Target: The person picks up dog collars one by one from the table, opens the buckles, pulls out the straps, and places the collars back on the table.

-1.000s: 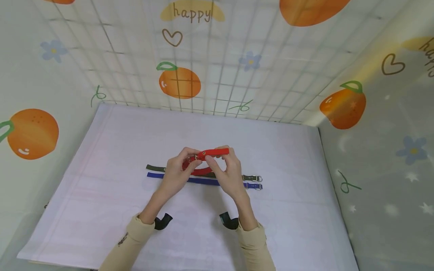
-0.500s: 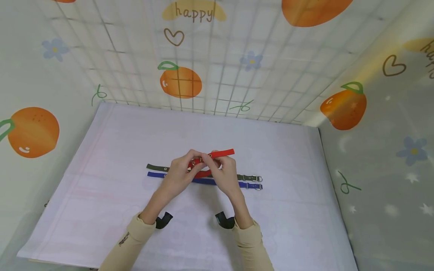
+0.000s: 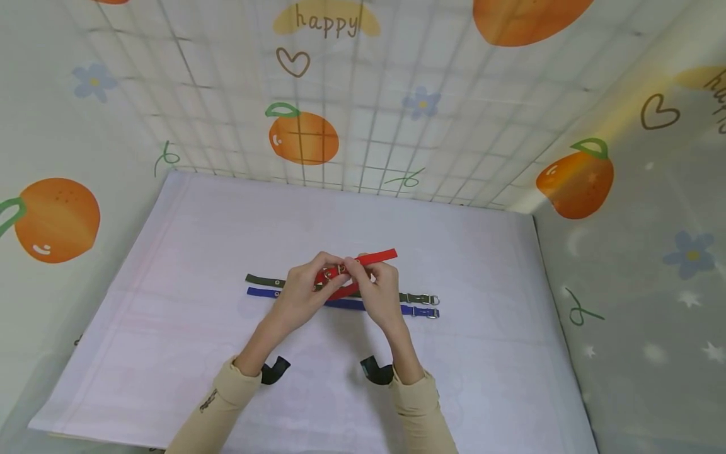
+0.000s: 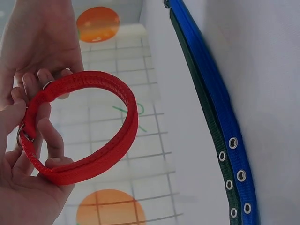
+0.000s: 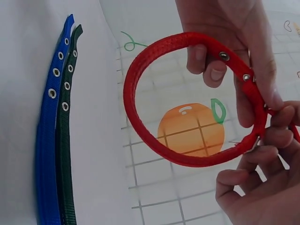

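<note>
A red collar with metal eyelets and a buckle is held above the table by both hands, bent into a round loop. My left hand pinches it at the buckle side, fingers curled against the band. With thumb and fingers, my right hand grips the strap right beside it, and the strap's free end points up to the right. The loop shows whole in the right wrist view, its strap overlapped near the buckle. Beneath the hands lie a dark green collar and a blue collar, both stretched out flat.
A white cloth covers the table. Behind it rises a grid wall under a printed sheet, with patterned sheets at both sides. A black curved piece sits at each cuff, a left one and a right one.
The right hand has shifted left, closer to the left hand. The red strap's free end has moved slightly right and now tilts upward. The green and blue collars stay put.
</note>
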A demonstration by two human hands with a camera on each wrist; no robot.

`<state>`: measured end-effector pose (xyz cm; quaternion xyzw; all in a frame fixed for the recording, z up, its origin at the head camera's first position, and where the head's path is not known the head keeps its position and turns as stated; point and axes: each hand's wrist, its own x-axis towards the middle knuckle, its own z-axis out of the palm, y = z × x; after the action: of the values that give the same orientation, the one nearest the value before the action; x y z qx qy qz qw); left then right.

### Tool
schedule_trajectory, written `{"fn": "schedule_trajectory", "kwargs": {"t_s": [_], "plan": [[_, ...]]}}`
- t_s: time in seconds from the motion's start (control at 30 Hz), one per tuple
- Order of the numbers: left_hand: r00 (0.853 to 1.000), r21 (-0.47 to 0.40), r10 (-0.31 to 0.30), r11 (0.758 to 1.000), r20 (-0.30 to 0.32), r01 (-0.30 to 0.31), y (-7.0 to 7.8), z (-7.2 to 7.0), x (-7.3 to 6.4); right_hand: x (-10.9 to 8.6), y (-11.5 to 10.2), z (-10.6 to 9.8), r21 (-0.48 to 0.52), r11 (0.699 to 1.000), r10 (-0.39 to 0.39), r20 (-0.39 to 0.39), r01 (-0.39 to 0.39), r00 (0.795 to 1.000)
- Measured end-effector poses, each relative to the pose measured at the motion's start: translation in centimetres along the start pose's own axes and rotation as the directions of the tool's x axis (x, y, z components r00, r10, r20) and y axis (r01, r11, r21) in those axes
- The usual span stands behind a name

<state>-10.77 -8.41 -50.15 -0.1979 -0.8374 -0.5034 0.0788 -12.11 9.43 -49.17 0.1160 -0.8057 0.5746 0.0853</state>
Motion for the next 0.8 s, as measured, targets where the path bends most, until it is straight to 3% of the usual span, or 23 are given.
{"fn": "schedule_trajectory", "kwargs": {"t_s": [0.57, 0.8], "plan": [[1.000, -0.072, -0.018, 0.997, -0.012, 0.017, 0.22, 0.17, 0.12, -0.20, 0.26, 0.21, 0.135, 0.990, 0.035, -0.058, -0.027, 0.998], [0.999, -0.108, -0.041, 0.993, -0.022, 0.038, -0.06, 0.08, -0.04, -0.20, 0.36, 0.00, 0.138, 0.989, 0.050, -0.018, -0.047, 0.999]]}}
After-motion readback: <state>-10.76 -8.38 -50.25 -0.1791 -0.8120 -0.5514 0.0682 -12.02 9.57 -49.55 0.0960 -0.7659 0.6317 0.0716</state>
